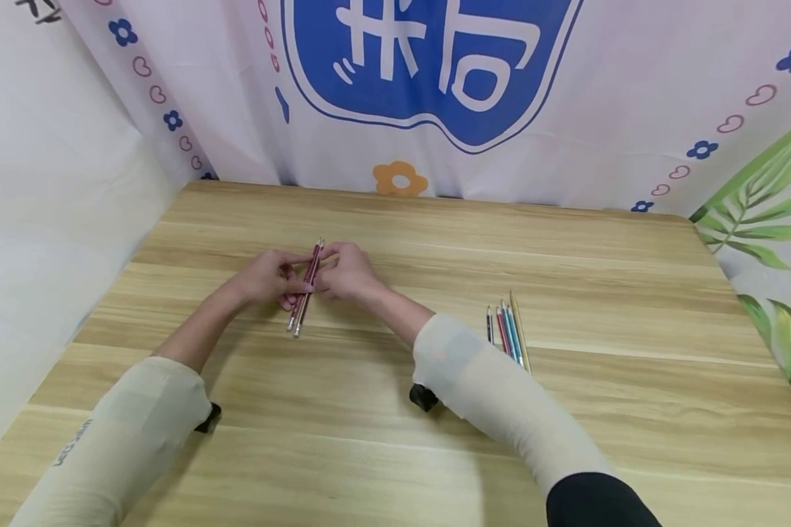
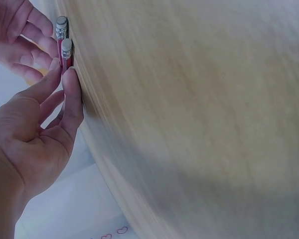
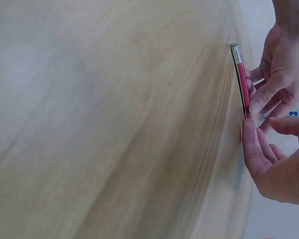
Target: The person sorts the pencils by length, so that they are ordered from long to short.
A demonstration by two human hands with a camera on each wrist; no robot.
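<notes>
Pinching the pencils between thumb and fingers, the left hand held them side by side toward the left of the desk, apparently to keep them together; the right hand, thumb spread, touched them, presumably for steadying.

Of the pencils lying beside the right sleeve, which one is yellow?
The yellow pencil is the rightmost in the head view, its upper end reaching farthest up; the dark pencil, red pencil and blue pencils lie left of it.
</notes>
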